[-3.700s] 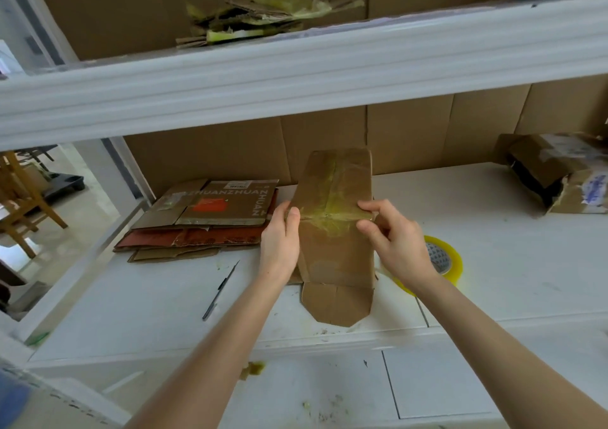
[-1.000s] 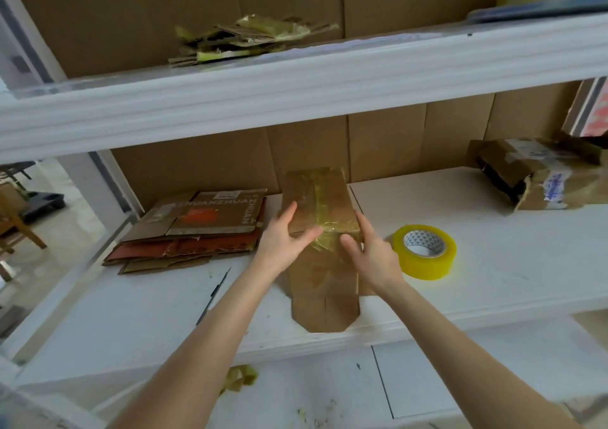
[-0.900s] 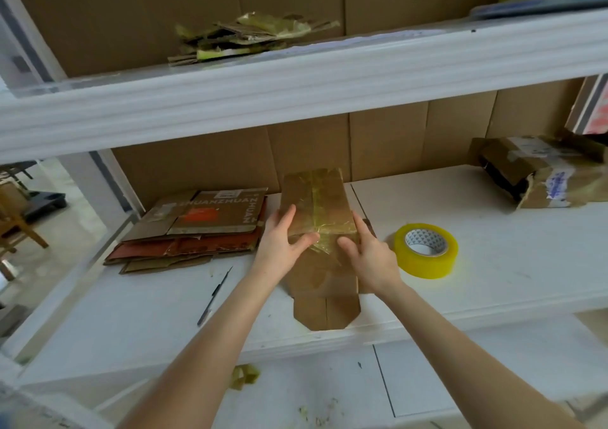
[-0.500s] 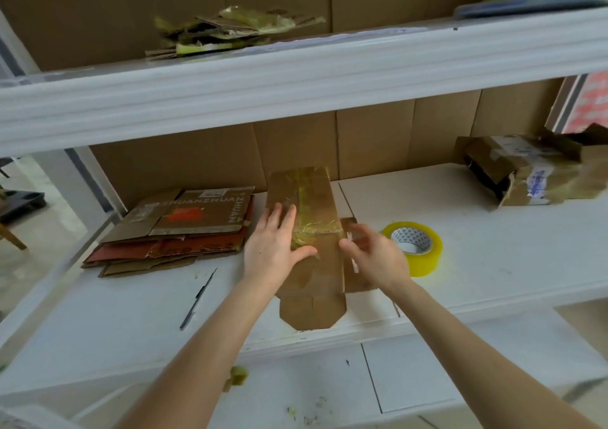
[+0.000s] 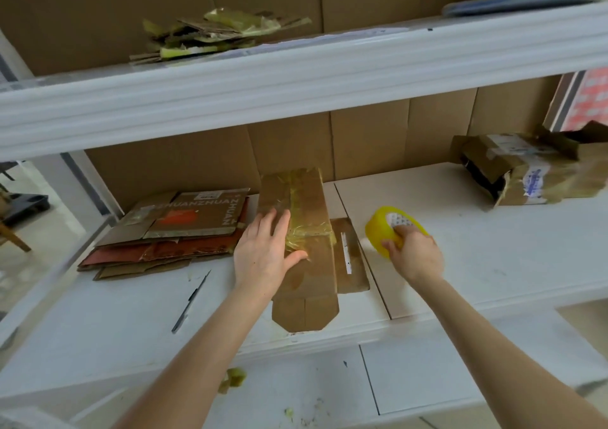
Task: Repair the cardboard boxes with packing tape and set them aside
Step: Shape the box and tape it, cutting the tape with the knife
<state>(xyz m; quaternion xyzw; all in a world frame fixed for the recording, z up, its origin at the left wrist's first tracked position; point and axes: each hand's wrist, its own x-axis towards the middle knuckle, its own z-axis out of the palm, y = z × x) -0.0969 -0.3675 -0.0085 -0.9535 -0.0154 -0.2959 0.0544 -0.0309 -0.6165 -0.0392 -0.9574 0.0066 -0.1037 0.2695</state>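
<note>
Now the left hand (image 5: pixel 263 251) lies flat on the flattened cardboard box (image 5: pixel 304 231), fingers straight and slightly spread, thumb out across the taped seam. The box lies lengthwise on the white shelf (image 5: pixel 460 247), just right of a stack of flattened boxes (image 5: pixel 171 231). Beside it, the right hand (image 5: pixel 413 254) grips the yellow tape roll (image 5: pixel 383 227), fingers curled through its core, tilting it up off the shelf.

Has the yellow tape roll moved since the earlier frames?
Yes. The right hand has tipped the tape roll up, toward the shelf seam.
</note>
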